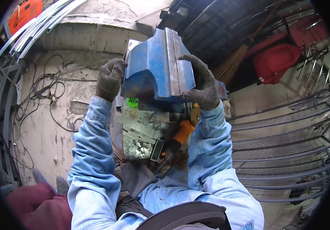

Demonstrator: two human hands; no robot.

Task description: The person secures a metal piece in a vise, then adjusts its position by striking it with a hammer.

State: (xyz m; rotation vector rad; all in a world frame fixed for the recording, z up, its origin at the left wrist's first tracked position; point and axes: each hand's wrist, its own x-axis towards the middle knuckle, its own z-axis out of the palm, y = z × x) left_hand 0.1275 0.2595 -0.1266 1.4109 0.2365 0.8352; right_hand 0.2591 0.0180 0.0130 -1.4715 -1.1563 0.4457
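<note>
Blue vise (146,65) sits straight ahead of the wearer, above a grey metal surface (134,128), with both gloved hands at its sides. The left hand (111,78) is by its left edge, fingers curled in tight — whether they are clamped on anything, I cannot tell. The right hand (203,82) spans the right side, thumb and fingers well apart, their tips at the bare steel strip (172,63). Below, near a green round sticker (133,102), pale scraps (140,148) lie on the metal, and an orange-and-black power tool (182,133) leans nearby. Wire racks (283,145) stand right, black cable (38,90) loops over the floor at left — near another person's dark red trousers (38,209).
</note>
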